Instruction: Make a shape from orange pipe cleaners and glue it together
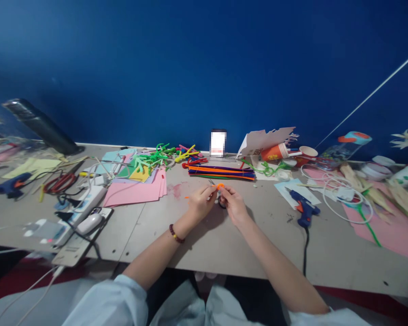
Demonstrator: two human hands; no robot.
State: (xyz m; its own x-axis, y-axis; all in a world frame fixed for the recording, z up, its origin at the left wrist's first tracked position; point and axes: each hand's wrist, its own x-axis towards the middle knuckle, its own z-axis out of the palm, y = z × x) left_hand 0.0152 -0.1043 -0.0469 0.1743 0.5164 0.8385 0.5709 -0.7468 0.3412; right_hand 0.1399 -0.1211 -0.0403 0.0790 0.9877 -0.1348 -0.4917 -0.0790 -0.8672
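From where I stand, the nearest thing is the pale sleeves [105,301] of a seated person, forearms reaching in over the desk [177,240] from its near edge, with a beaded bracelet [176,233] on the left wrist. Ahead of them the two hands meet low over the surface, the left hand [204,199] and the right hand [234,204] almost touching, probably so that small work stays steady and in clear sight. Each grip is closed down to a fingertip pinch, with an orange fuzzy stem [221,186] caught between the two; a bit of orange also shows past the left hand's outer side, perhaps the same stem's tail. A dark ring, likely a scissor handle [221,202], shows between the hands; whether it is held or lies there I can't tell. Off to the right a blue glue gun [301,206] rests on a pale sheet, which perhaps guards against drips, and pink paper [132,192] lies to the left. Just beyond the hands sits a bundle of coloured stems [221,172], within easy reach, and behind it a bright, blurred-out screen [218,144] stands by the blue wall [204,68].
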